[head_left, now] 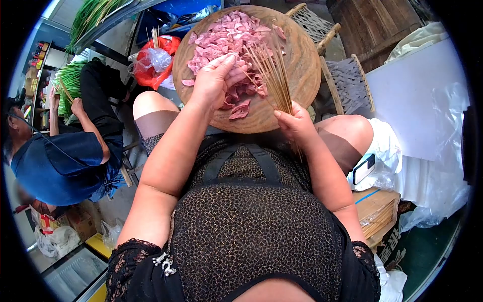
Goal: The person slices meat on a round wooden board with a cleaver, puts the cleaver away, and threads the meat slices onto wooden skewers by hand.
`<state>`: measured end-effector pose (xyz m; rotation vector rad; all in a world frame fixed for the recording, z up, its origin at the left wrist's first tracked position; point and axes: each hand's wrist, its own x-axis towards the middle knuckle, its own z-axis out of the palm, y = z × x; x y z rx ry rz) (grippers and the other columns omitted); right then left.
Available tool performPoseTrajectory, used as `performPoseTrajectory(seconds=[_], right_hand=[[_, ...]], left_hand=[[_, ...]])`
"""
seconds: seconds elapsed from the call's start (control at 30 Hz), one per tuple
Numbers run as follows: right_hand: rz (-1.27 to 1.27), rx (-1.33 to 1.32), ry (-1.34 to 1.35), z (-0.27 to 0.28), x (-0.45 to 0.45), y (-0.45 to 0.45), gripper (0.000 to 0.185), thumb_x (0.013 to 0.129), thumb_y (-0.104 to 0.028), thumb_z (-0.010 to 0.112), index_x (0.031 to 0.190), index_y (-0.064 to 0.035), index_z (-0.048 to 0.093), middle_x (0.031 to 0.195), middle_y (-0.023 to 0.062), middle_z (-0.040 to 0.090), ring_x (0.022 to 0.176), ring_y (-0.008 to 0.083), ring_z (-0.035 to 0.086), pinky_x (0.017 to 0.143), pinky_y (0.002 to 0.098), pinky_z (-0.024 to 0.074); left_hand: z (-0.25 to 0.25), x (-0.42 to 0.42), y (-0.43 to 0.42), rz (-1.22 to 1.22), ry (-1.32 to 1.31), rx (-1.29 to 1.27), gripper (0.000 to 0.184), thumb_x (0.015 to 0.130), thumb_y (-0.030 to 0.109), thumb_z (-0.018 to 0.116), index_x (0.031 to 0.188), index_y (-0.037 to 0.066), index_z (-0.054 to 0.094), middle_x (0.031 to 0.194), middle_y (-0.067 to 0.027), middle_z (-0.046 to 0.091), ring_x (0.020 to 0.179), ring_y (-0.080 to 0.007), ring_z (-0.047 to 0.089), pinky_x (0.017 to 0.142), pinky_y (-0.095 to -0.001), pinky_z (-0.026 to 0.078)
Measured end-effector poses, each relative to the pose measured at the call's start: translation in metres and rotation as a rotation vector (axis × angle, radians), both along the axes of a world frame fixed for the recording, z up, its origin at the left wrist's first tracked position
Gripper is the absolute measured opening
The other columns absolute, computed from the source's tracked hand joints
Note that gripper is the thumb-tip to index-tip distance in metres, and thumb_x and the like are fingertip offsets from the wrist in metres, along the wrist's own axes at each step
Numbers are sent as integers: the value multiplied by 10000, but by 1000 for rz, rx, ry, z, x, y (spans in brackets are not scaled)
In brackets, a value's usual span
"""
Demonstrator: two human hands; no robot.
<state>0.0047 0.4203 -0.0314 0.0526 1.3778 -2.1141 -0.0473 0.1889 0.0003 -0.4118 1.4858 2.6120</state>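
My right hand (297, 123) is wrapped round a bunch of thin bamboo skewers (271, 70). Their upper ends fan out over the wooden chopping block (302, 85), and the lower ends stick out below my fist. My left hand (216, 78) is above the near left part of the pile of sliced raw meat (226, 35), palm turned toward the skewers. Its fingers look loosely stretched and apart, with no piece of meat plainly between them. One loose meat slice (240, 109) lies near the block's front edge.
A red plastic bag (156, 63) with skewers stands left of the block. At left, a person in dark blue (65, 161) handles green stalks (73, 83). Woven stools (347, 85) stand at right. A phone (364, 168) and a carton of skewers (380, 214) lie by my right side.
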Motion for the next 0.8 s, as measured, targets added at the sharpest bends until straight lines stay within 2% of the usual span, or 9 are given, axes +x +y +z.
performPoseTrajectory(seconds=[0.33, 0.5, 0.67, 0.8], right_hand=[[-7, 23, 4, 9, 1, -2, 125, 865, -96, 576, 953, -72, 490, 561, -46, 412, 411, 43, 333, 361, 192, 240], [0, 8, -4, 4, 0, 0, 118, 865, -110, 578, 934, -76, 489, 555, -36, 417, 401, 46, 335, 355, 194, 236], [-29, 18, 25, -2, -3, 0, 125, 862, -135, 587, 927, -88, 491, 553, -26, 425, 384, 53, 333, 341, 194, 246], [-74, 45, 9, 5, -4, 0, 123, 866, -146, 583, 934, -92, 494, 561, -22, 432, 370, 59, 331, 327, 198, 249]], left_hand=[[11, 3, 0, -134, -47, 119, 200, 929, 166, 506, 1055, 16, 549, 1024, -136, 621, 923, -223, 630, 827, -363, 533], [14, 5, 7, -187, -64, 49, 219, 922, 176, 523, 1070, 16, 546, 1030, -134, 622, 932, -230, 629, 848, -368, 516], [-3, 14, 26, -254, -110, 47, 252, 918, 169, 533, 1119, 17, 540, 1040, -120, 618, 939, -222, 625, 845, -351, 511], [-10, 20, 28, -313, -103, -55, 262, 922, 136, 520, 1142, -3, 545, 1038, -98, 624, 945, -209, 621, 859, -327, 501]])
